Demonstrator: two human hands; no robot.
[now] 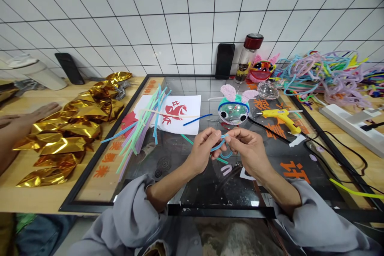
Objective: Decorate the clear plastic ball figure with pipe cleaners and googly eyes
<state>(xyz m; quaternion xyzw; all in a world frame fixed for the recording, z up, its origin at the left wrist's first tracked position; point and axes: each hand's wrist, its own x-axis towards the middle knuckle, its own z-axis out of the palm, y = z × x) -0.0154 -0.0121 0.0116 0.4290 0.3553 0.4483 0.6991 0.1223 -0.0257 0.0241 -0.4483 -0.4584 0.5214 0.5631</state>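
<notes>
Both hands meet at the middle of the glass-topped board, pinching one bent light-blue pipe cleaner [218, 146]. My left hand [204, 150] grips it from the left, and my right hand [247, 150] pinches it at the fingertips; part of it is hidden by the fingers. Just beyond the hands stands a clear animal head [234, 113] with pink ears, a green fuzzy back, a blue band and googly eyes. A bent lilac pipe-cleaner piece [226, 169] lies below the hands. A dark-blue pipe cleaner [197, 119] rests on white paper [192, 106] with a red cut-out.
Loose pipe cleaners [144, 120] lie left of the hands. At right are a yellow glue gun [285, 119] with its cable, a white power strip [354, 128] and a tangled pipe-cleaner heap [324, 72]. A glass bottle [244, 62] stands behind. Gold foil [72, 128] lies near another person's arm [18, 132].
</notes>
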